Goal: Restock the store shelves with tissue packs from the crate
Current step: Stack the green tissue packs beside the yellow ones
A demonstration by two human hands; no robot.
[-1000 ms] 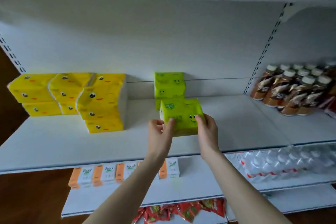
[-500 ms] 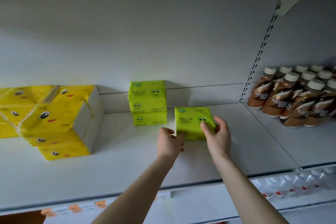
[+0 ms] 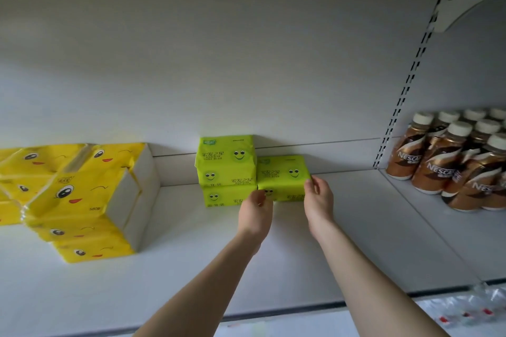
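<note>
Placement step: left hand (image 3: 256, 206) and right hand (image 3: 319, 194) grip the green pack (image 3: 283, 175), touching the stack (image 3: 226, 169). Next likely calls for releasing it squarely.

1. on the shelf (image 3: 356, 227), a stack of tissue packs (image 3: 226, 169) stood against the back panel (image 3: 219, 63), near the middle.
2. a single tissue pack (image 3: 282, 175) lay just right of the stack, touching its side.
3. the left grip (image 3: 256, 209) held that pack's front left corner, and the right grip (image 3: 319, 197) held its right end.
4. piled tissue bundles (image 3: 82, 194) sat well left of the stack.
5. bottles (image 3: 449, 161) stood far right, beyond the slotted upright (image 3: 405, 90).
</note>
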